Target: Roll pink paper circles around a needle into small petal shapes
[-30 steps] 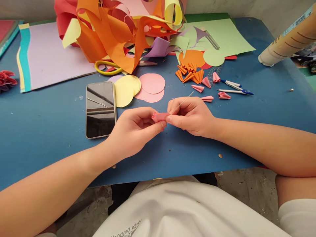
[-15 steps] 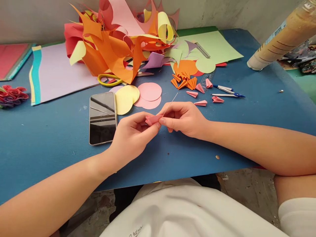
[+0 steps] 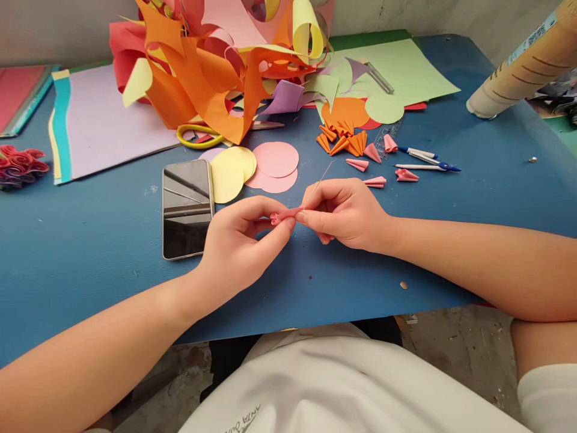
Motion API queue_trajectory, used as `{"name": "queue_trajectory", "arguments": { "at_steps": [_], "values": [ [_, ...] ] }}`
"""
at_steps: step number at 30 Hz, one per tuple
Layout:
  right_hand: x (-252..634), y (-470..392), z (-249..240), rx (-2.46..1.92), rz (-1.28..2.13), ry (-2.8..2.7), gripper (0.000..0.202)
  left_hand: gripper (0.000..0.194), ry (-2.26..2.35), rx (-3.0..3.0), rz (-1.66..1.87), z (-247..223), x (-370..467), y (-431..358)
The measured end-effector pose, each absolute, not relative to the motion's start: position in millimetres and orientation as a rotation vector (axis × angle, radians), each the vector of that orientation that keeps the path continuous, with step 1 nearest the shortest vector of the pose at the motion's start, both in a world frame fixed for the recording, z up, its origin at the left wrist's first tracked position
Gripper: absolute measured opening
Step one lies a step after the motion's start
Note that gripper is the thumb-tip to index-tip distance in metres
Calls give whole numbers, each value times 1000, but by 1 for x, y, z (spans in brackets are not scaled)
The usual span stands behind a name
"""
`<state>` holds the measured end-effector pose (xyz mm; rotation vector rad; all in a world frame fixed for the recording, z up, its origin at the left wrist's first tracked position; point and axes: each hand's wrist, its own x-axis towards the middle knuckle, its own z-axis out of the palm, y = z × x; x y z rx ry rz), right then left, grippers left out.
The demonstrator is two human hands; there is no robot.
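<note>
Between both hands is a pink folded paper cone [image 3: 286,214], held over the front of the blue table. My left hand [image 3: 238,246] is closed, pinching the cone's wide, curled end between thumb and fingers. The thumb and forefinger of my right hand [image 3: 354,213] meet at its narrow tip. From there a thin wire or thread [image 3: 321,175] rises to the upper right; how it joins the paper is hidden by the fingers. Just beyond my right hand lie several loose pink paper cones [image 3: 357,165] and a cluster of orange paper cones [image 3: 342,139].
A phone [image 3: 187,210] lies left of my left hand. Behind it are yellow paper circles [image 3: 228,177], pink paper circles [image 3: 276,159] and yellow-handled scissors [image 3: 198,144]. Curled paper scraps [image 3: 198,72] heap up at the back. At right are a compass [image 3: 428,167] and a tall bottle [image 3: 518,66].
The pink cone has turned a little in my fingers and looks narrower, its curled end pressed flatter. The camera view has shifted slightly. Both hands keep their pinch.
</note>
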<state>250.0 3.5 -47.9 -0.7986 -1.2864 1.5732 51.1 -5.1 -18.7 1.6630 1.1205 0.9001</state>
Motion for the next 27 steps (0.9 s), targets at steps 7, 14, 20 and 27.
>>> {"name": "queue_trajectory", "arguments": {
  "at_steps": [7,14,20,27],
  "values": [
    [250,0,-45,-773,1586,-1358,28,17,1058,1720,876,-16,46,-6],
    [252,-2,-45,-772,1615,-1367,24,16,984,1711,852,-16,45,-5],
    [251,1,-46,-778,1633,-1326,22,10,1025,1646,790,-18,46,-3],
    [254,2,-47,-743,1677,-1363,18,20,1050,1639,712,-13,46,-4]
  ]
}}
